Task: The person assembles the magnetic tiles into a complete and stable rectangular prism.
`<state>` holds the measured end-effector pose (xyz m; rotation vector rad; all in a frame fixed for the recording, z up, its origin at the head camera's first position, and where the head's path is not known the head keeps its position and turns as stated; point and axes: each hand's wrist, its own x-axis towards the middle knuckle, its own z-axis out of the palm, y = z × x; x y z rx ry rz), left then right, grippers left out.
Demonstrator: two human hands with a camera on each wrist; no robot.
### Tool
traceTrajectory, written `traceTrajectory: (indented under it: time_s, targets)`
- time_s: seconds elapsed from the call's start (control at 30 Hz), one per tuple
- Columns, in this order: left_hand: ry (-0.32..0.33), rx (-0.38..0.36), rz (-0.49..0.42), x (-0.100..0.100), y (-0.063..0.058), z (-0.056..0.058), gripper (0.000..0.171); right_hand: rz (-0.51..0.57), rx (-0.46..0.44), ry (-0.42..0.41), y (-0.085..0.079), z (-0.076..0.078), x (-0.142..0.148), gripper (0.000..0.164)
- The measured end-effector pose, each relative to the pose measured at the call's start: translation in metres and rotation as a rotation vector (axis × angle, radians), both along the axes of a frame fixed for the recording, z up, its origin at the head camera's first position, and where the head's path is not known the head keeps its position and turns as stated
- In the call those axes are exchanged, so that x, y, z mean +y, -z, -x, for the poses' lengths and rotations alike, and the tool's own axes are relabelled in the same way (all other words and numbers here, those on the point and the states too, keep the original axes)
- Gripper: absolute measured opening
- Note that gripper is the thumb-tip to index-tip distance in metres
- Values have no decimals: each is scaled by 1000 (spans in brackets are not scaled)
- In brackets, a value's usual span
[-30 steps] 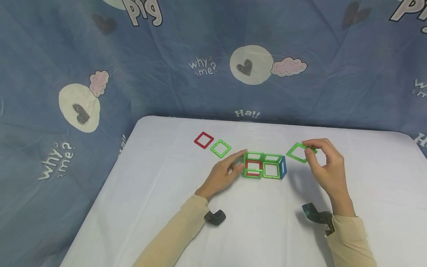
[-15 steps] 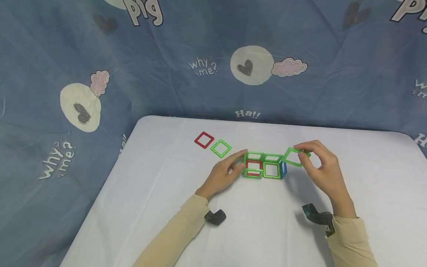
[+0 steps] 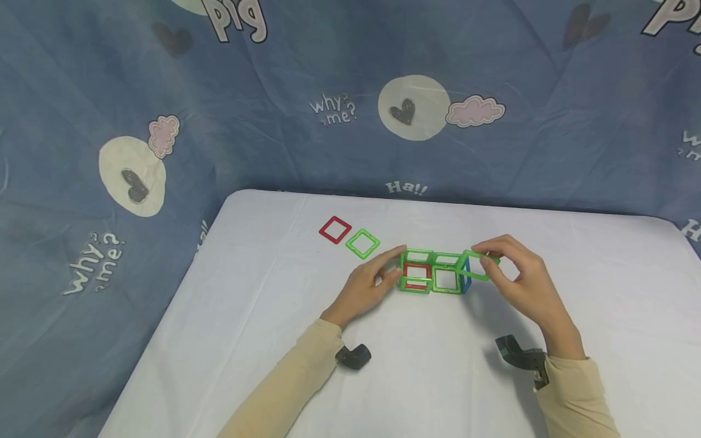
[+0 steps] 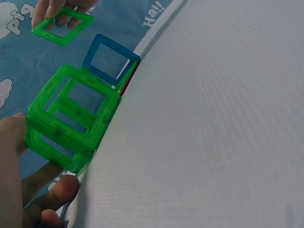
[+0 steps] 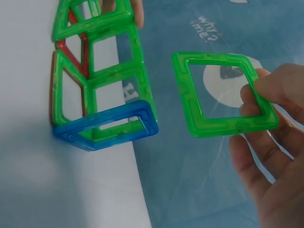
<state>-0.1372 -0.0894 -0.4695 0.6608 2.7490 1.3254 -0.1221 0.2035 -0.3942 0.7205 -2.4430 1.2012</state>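
A box-shaped frame of green, red and blue magnetic tiles [image 3: 446, 291] stands on the white table, two cells long. A blue square tile [image 5: 102, 115] forms its right end. My left hand [image 3: 361, 289] rests at the left end, fingertips against the green tiles [image 4: 57, 135], index finger toward the back corner and thumb lower at the front. My right hand [image 3: 523, 280] pinches a loose green square tile [image 5: 232, 126] by one edge between thumb and fingers. In the head view that tile overlaps the blue end; the right wrist view shows a gap between it and the frame.
A red square tile [image 3: 327, 223] and a green square tile [image 3: 370, 236] lie flat on the table, behind and left of the frame. The table [image 3: 274, 255] ends at a blue printed cloth [image 3: 306, 152] hanging behind it. Each wrist carries a dark camera mount [image 3: 355, 357].
My right hand has moved left and slightly toward me, bringing the green tile from apart on the right to over the frame's blue end. The left hand and frame stay put.
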Motion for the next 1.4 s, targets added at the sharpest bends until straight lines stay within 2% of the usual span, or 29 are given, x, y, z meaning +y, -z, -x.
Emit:
traceTrajectory:
  time_s: [0.43,0.87,1.4]
  targets:
    - [5,-8,-4,-1,0,0,48,-75,-36,-75,0,-2,-3,33]
    - [9,0,-3,-1,2,0,49,-129,-15,-23,2,-2,-4,31]
    - [6,-7,1,-2,0,0,48,-127,-76,-85,2,-4,-11,28]
